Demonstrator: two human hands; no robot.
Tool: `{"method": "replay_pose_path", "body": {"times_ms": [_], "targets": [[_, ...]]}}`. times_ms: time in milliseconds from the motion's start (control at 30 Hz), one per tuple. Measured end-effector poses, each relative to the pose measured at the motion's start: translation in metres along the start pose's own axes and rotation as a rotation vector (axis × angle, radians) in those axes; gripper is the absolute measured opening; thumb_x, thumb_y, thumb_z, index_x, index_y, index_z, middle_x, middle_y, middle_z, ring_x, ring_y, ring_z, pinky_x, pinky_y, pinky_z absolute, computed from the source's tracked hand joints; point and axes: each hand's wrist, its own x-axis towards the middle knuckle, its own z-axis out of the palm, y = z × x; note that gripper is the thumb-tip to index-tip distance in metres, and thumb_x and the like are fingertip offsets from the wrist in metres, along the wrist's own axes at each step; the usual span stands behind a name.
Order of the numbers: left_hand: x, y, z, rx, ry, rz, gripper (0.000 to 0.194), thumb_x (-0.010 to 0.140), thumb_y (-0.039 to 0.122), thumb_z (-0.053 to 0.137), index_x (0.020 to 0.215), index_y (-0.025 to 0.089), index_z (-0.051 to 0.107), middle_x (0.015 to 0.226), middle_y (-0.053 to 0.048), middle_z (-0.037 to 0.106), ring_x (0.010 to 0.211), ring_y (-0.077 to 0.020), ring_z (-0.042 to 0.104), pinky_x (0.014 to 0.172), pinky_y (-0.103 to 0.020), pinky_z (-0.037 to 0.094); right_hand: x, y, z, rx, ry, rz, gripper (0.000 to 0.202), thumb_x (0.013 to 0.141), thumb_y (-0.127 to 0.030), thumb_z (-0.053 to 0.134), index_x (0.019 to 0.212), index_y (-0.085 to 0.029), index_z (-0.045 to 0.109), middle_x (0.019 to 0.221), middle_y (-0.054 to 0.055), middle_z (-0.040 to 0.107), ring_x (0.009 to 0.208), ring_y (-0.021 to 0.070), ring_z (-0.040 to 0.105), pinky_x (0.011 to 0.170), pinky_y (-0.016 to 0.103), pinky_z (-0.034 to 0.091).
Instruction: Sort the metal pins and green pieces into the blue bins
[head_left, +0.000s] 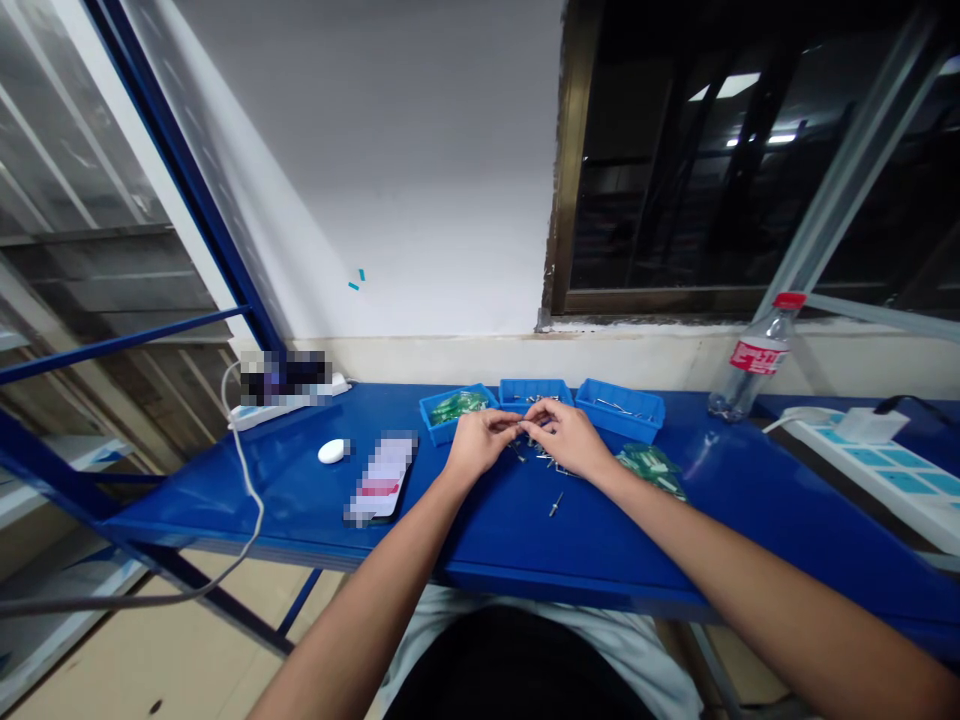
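Note:
My left hand (480, 440) and my right hand (566, 435) meet over the middle of the blue table, fingertips pinched together. Between them is something small, mostly hidden and too small to name. Under and beside my fingers lies a pile of small metal fasteners (551, 462), partly covered by my right hand. One loose metal fastener (556, 504), a thin pin with a wider end, lies nearer to me. Just behind my hands stand a left blue bin (437, 432) with green packets, a middle blue bin (534, 384) with metal pieces, and a right blue bin (637, 428) with thin metal pieces.
Green plastic packets (649, 468) lie beside my right forearm. On the left are a phone (382, 480), a white oval object (331, 452) and a hanging cable (251, 480). A bottle (754, 360) and a power strip (885, 465) stand at the right. A wall rises behind the table (495, 545).

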Motion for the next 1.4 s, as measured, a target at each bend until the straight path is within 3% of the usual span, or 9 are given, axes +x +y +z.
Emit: {"method": "replay_pose_path", "body": {"times_ms": [133, 333, 533, 733, 833, 1067, 1200, 1400], "targets": [[0.001, -0.004, 0.003, -0.135, 0.003, -0.037, 0.020, 0.084, 0.018, 0.073, 0.102, 0.016, 0.079, 0.098, -0.007, 0.080, 0.089, -0.0203, 0.077, 0.087, -0.032, 0.062, 0.002, 0.009, 0.002, 0.053, 0.001, 0.005, 0.016, 0.084, -0.031, 0.069, 0.096, -0.020, 0.067, 0.091, 0.004, 0.072, 0.081, 0.0180, 0.070, 0.068, 0.029, 0.058], [0.004, -0.007, 0.006, -0.286, -0.012, -0.068, 0.024, 0.084, 0.024, 0.075, 0.106, 0.014, 0.075, 0.100, -0.010, 0.080, 0.094, -0.0209, 0.077, 0.091, -0.034, 0.062, 0.004, 0.006, -0.002, -0.052, 0.020, -0.080, 0.020, 0.085, -0.024, 0.065, 0.105, -0.021, 0.068, 0.095, 0.005, 0.074, 0.082, 0.0174, 0.069, 0.072, 0.030, 0.056], [0.004, -0.010, 0.004, -0.172, 0.021, -0.047, 0.022, 0.090, 0.023, 0.068, 0.110, 0.015, 0.073, 0.103, -0.010, 0.079, 0.095, -0.0203, 0.076, 0.089, -0.034, 0.062, 0.020, 0.013, -0.019, -0.353, 0.178, -0.216, 0.015, 0.086, -0.017, 0.062, 0.100, -0.020, 0.069, 0.096, 0.006, 0.072, 0.091, 0.0228, 0.064, 0.085, 0.037, 0.051], [0.004, -0.010, 0.001, -0.070, 0.085, -0.057, 0.020, 0.092, 0.026, 0.065, 0.108, 0.018, 0.074, 0.101, -0.007, 0.079, 0.089, -0.0201, 0.076, 0.084, -0.031, 0.061, 0.030, 0.027, -0.036, -0.581, 0.175, -0.209, 0.024, 0.094, -0.018, 0.055, 0.107, -0.019, 0.075, 0.100, 0.013, 0.073, 0.100, 0.0315, 0.058, 0.093, 0.047, 0.047], [0.004, -0.011, -0.001, -0.080, 0.100, -0.053, 0.021, 0.095, 0.024, 0.058, 0.109, 0.018, 0.072, 0.102, -0.007, 0.079, 0.093, -0.0199, 0.075, 0.087, -0.031, 0.060, 0.024, 0.019, -0.035, -0.544, 0.090, -0.244, 0.026, 0.095, -0.018, 0.055, 0.109, -0.021, 0.076, 0.104, 0.012, 0.072, 0.102, 0.0301, 0.060, 0.094, 0.046, 0.048], [0.002, -0.008, -0.004, -0.035, 0.142, -0.014, 0.029, 0.098, 0.020, 0.045, 0.115, 0.019, 0.069, 0.103, -0.006, 0.077, 0.086, -0.0168, 0.073, 0.084, -0.028, 0.058, 0.004, -0.002, -0.007, -0.438, -0.315, -0.393, 0.021, 0.093, -0.025, 0.065, 0.112, -0.024, 0.074, 0.108, 0.008, 0.074, 0.107, 0.0265, 0.063, 0.100, 0.044, 0.048], [0.001, -0.006, -0.003, 0.014, 0.119, -0.003, 0.030, 0.097, 0.018, 0.046, 0.114, 0.019, 0.070, 0.101, -0.005, 0.077, 0.086, -0.0168, 0.072, 0.084, -0.027, 0.057, 0.004, -0.001, 0.005, -0.471, -0.373, -0.376, 0.017, 0.090, -0.021, 0.067, 0.106, -0.023, 0.075, 0.103, 0.008, 0.075, 0.104, 0.0254, 0.065, 0.095, 0.039, 0.050], [0.000, -0.006, -0.001, 0.075, 0.090, 0.010, 0.031, 0.096, 0.016, 0.046, 0.114, 0.019, 0.071, 0.101, -0.005, 0.077, 0.094, -0.0189, 0.073, 0.087, -0.029, 0.056, 0.005, 0.002, 0.007, -0.536, -0.347, -0.335, 0.019, 0.088, -0.008, 0.060, 0.096, -0.021, 0.072, 0.096, 0.007, 0.073, 0.095, 0.0238, 0.065, 0.087, 0.036, 0.050]]}}
